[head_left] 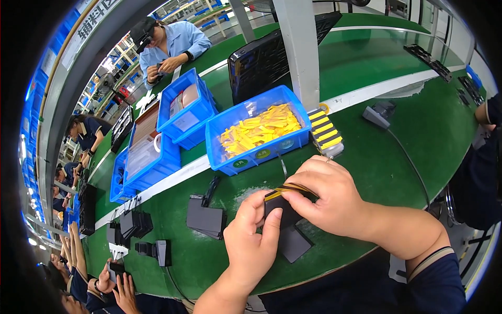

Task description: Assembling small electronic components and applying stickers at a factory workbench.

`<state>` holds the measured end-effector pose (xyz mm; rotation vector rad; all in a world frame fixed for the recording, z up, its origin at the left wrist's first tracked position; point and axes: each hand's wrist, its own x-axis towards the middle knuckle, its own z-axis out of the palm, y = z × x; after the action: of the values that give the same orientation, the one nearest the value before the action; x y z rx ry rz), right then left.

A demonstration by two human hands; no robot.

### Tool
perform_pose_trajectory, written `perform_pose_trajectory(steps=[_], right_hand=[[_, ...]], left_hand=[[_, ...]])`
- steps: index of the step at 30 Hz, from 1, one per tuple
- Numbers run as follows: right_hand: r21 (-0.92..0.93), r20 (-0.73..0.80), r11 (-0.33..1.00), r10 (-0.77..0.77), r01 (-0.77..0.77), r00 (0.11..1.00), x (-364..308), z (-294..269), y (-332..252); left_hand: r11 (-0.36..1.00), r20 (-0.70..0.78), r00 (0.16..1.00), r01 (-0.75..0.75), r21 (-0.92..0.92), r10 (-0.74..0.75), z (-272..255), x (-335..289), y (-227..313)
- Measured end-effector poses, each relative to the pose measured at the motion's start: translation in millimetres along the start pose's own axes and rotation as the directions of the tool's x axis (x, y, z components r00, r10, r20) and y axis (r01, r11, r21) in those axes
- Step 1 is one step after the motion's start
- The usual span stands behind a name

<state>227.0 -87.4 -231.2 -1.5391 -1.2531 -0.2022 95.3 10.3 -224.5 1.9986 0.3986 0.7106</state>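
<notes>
My left hand grips a thin black rectangular panel between thumb and fingers, tilted up above the bench. Along the panel's upper edge runs a black-and-yellow strip. The thumb and fingers of my right hand pinch that strip at its right part, where it bends up from the panel. Under my hands another black panel lies flat on the green bench. Beyond my right hand sits a block with yellow and black stripes. My fingers partly hide the held panel.
A blue bin of loose yellow strips stands ahead. Left of it are more blue bins, stacked black panels and a small black corded device. A grey post rises behind. Co-workers sit across and at left; a cord crosses the right side.
</notes>
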Motion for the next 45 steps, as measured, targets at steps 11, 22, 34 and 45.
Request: perform_pose_trajectory(steps=[11, 22, 34, 45], right_hand=[[0.153, 0.176, 0.980, 0.102, -0.130, 0.979, 1.5, -7.4, 0.2], [0.227, 0.414, 0.897, 0.264, -0.380, 0.871, 0.1, -3.3, 10.2], [0.496, 0.167, 0.739, 0.435, -0.457, 0.885, 1.0, -1.4, 15.7], [0.266, 0.111, 0.931, 0.230, -0.252, 0.967, -1.3, 0.0, 12.6]], left_hand=[[0.959, -0.217, 0.940, 0.232, -0.162, -0.264, -102.3, 37.7, -48.2], [0.976, 0.154, 0.973, -0.192, 0.105, 0.174, -31.7, 23.4, -7.6], [0.951, 0.117, 0.944, 0.308, 0.034, -0.310, -26.9, 33.5, -43.0], [0.704, 0.522, 0.851, -0.335, 0.626, -0.060, 2.0, 2.2, 15.8]])
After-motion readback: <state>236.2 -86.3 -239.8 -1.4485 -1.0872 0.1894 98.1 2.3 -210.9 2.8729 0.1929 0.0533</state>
